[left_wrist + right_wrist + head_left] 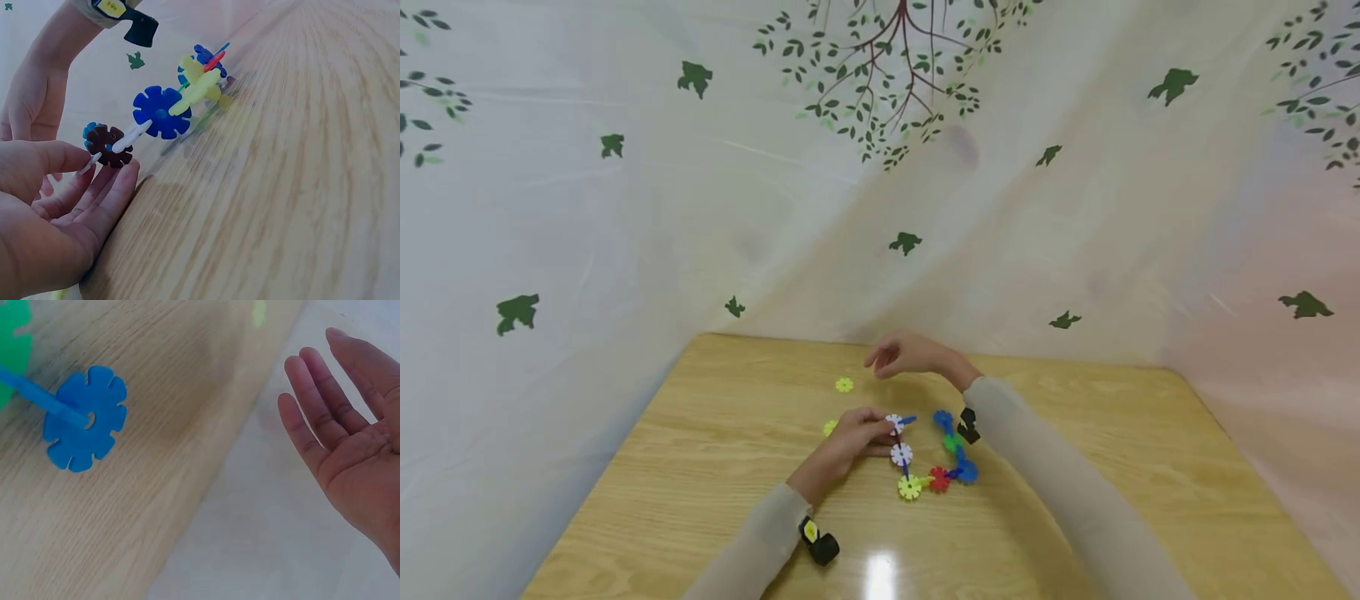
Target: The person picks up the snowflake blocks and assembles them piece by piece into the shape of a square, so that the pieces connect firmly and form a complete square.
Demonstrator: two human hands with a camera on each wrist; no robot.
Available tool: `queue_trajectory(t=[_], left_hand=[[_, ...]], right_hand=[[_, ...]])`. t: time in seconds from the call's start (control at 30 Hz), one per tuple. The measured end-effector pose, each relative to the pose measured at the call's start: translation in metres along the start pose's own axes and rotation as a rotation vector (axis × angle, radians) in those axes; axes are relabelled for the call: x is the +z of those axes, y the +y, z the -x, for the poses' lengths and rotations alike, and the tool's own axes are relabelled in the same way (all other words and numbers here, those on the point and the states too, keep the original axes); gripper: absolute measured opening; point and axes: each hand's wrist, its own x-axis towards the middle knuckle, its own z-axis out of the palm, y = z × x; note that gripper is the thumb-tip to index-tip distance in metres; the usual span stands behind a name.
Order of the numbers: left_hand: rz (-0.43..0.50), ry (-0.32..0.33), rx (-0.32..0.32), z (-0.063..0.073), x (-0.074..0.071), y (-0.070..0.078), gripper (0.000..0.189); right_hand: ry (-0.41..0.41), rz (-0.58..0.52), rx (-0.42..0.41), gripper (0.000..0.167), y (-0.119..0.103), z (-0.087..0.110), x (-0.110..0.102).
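A curved chain of notched plastic discs lies in front of me in the head view. It runs from a white disc [901, 454] through a yellow disc [910, 487] and a red disc [939, 479] to a green disc [952, 442] and a blue end disc [943, 418]. My left hand [850, 442] pinches a white disc [87, 164] at the other end, where a dark disc [107, 147] is slotted in. Fingers loosely bent and holding nothing, my right hand [910, 354] hovers over the table's far part, beyond the chain.
One loose yellow disc [844, 385] lies left of my right hand. Another yellow disc [830, 427] shows partly behind my left hand. The wooden table [700, 467] meets a leaf-printed cloth [820, 250] at its far edge.
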Motion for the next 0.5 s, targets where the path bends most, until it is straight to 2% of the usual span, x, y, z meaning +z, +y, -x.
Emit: queue_trajectory(t=[0.17, 0.33, 0.5], left_hand=[[-0.021, -0.035, 0.009, -0.002, -0.004, -0.004, 0.016], [-0.037, -0.049, 0.013, -0.002, -0.005, -0.004, 0.019], [-0.03, -0.064, 0.019, -0.003, -0.007, -0.004, 0.019]], right_hand=[[-0.063, 0.018, 0.003, 0.032, 0.011, -0.023, 0.012], [-0.121, 0.065, 0.046, 0.036, 0.015, -0.038, 0.022], [-0.151, 0.148, 0.004, 0.04, 0.016, -0.049, 0.028]])
